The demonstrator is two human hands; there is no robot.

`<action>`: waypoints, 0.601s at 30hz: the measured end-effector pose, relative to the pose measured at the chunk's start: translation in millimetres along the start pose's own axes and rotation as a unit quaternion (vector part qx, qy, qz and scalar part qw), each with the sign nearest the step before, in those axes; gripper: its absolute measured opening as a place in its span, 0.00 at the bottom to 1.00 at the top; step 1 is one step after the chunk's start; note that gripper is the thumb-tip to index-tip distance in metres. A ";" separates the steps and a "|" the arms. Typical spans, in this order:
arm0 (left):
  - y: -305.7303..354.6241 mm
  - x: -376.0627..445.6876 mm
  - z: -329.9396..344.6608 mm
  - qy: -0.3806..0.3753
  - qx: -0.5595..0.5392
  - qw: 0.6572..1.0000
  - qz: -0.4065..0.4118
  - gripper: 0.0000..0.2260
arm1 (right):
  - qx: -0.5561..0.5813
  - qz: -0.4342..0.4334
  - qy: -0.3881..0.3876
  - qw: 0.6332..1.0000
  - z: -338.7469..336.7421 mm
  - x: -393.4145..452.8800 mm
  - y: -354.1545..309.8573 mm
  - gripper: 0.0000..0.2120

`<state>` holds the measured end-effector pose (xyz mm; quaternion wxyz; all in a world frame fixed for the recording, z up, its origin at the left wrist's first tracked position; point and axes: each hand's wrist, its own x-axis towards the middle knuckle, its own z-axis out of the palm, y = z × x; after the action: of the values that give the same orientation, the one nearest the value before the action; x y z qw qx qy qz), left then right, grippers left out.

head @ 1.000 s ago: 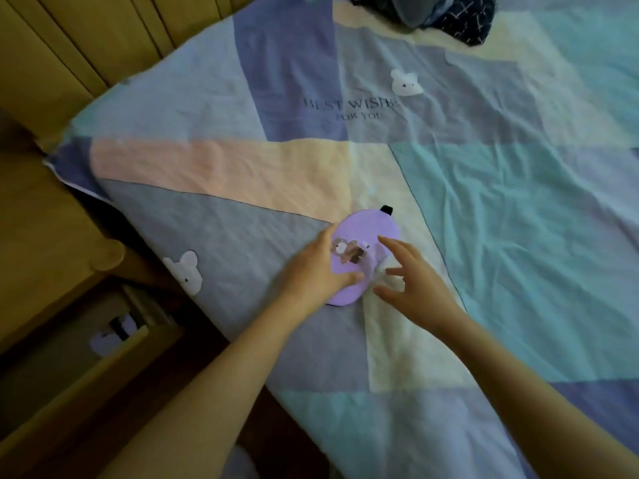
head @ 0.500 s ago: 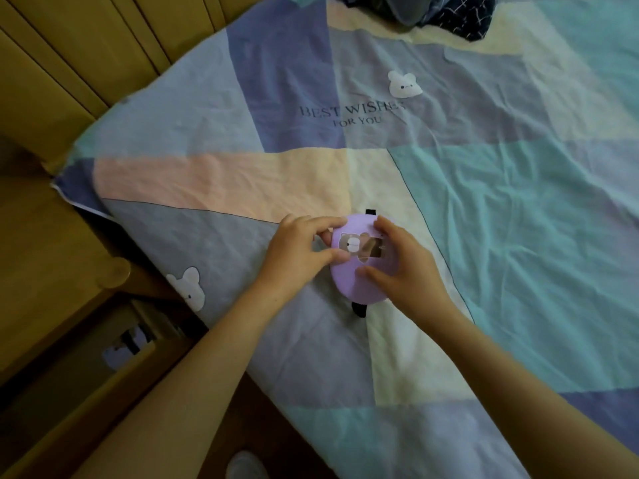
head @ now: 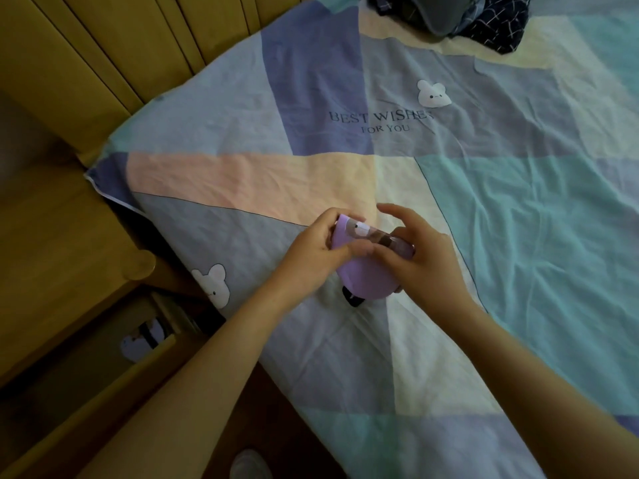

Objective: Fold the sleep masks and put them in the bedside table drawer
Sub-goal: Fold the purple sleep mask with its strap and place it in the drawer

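Your left hand [head: 313,250] is pinching the left edge of the purple sleep mask [head: 366,271], thumb and fingers curled onto the fabric; your right hand [head: 420,257] is gripping the right side, thumb under and fingers arched over the printed top.

Change over the last second: the mask was lying flat on the bedspread [head: 518,236] with your left hand resting on it and your right hand spread just beside it. Now both hands are closing on it and raising its upper edge off the cover, so the bear print is tilting toward you. The black strap end [head: 352,300] is trailing from the lower edge, touching the bedspread.

Judgement: you are moving from flattening to folding; the two halves are coming together but the fold does not look finished.

Another mask [head: 140,342] is lying in the open drawer [head: 103,392] of the bedside table [head: 52,271], lower left, well apart from your hands. Stowing this one is not yet done.
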<state>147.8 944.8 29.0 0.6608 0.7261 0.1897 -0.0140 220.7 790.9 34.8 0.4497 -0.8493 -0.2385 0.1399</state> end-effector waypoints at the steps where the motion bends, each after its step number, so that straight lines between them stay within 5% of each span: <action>1: -2.4 -1.0 0.3 -0.010 -0.007 1.000 -0.006 0.20 | 0.014 0.004 -0.006 1.000 2.3 0.2 -1.2 0.23; 4: -5.5 -2.9 -0.8 -0.002 0.008 1.000 0.000 0.26 | 0.056 0.015 -0.001 0.998 7.2 -2.3 -3.8 0.32; 7: -3.9 -1.4 -1.7 0.094 -0.022 0.995 0.001 0.19 | 0.158 0.051 0.057 0.985 8.4 -11.7 -1.1 0.36; 10: -9.4 3.9 -4.1 0.218 -0.125 0.967 -0.037 0.14 | 0.262 0.117 0.098 0.953 13.4 -27.5 1.1 0.23; 12: -11.0 7.4 -1.9 0.253 -0.175 0.950 -0.057 0.14 | 0.274 0.132 0.049 0.951 23.1 -37.2 3.0 0.13; 18: -10.6 13.4 13.4 0.263 -0.199 0.941 -0.072 0.14 | 0.176 0.111 -0.040 0.977 34.9 -40.4 5.1 0.13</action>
<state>160.2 935.8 13.5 0.7155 0.5421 0.4077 0.1677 172.2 791.3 12.0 0.5640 -0.7719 -0.1323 0.2620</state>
